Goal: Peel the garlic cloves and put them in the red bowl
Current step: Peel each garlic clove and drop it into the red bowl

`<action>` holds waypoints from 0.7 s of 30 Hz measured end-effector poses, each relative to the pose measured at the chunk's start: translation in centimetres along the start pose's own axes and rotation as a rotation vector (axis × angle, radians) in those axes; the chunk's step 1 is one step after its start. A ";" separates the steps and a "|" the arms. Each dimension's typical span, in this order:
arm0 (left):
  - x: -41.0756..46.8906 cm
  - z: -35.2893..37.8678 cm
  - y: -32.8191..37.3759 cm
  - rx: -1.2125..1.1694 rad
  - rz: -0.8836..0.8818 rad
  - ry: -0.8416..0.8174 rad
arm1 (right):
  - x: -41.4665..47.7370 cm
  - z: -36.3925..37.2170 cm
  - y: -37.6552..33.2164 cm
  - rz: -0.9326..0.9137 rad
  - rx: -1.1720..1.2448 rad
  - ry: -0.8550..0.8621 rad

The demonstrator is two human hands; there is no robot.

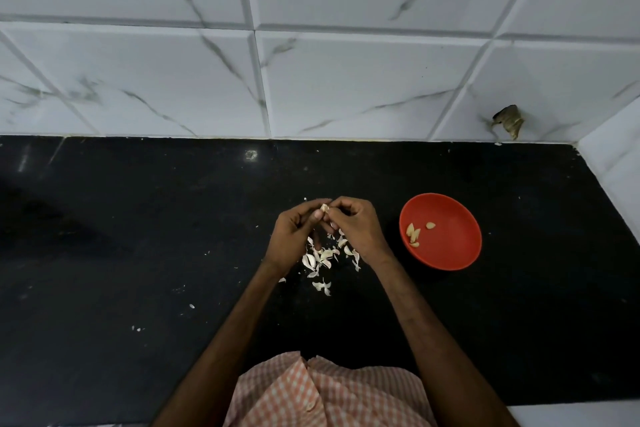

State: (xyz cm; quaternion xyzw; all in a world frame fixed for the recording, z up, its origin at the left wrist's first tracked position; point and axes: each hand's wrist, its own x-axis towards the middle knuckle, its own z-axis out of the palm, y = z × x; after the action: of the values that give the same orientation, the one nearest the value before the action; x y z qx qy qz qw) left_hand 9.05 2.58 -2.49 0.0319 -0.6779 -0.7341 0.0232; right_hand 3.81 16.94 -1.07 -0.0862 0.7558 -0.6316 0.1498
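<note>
Above the black counter, my left hand (294,236) and my right hand (356,225) meet fingertip to fingertip and both pinch one small garlic cloves piece (324,208), pale with skin on it. To the right stands the red bowl (450,253), holding several peeled cloves (414,234) on its left side. Under and between my hands lies a heap of white garlic skins (322,258).
The black counter (138,253) ends at a white marble-tiled wall (311,80) behind and a tiled side wall (613,166) at the right. A broken dark hole (507,121) shows in the back wall. Small skin flecks dot the counter.
</note>
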 end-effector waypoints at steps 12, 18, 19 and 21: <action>-0.3 1.2 0.2 -0.086 -0.081 0.067 | -0.2 0.5 -1.0 0.026 0.071 0.000; -0.5 1.8 0.4 -0.215 -0.191 0.126 | -0.3 0.4 -1.4 0.032 0.083 -0.042; -0.4 1.7 0.6 -0.259 -0.209 0.137 | -0.3 0.3 -1.5 0.032 0.086 -0.055; -0.3 1.4 0.8 -0.326 -0.242 0.162 | -0.4 0.3 -1.9 0.041 0.092 -0.101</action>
State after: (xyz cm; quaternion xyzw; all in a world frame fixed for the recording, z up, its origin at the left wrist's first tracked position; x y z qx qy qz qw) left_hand 9.24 3.97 -1.61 0.1678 -0.5375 -0.8264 -0.0057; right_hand 4.22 16.44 0.74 -0.0955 0.7192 -0.6572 0.2045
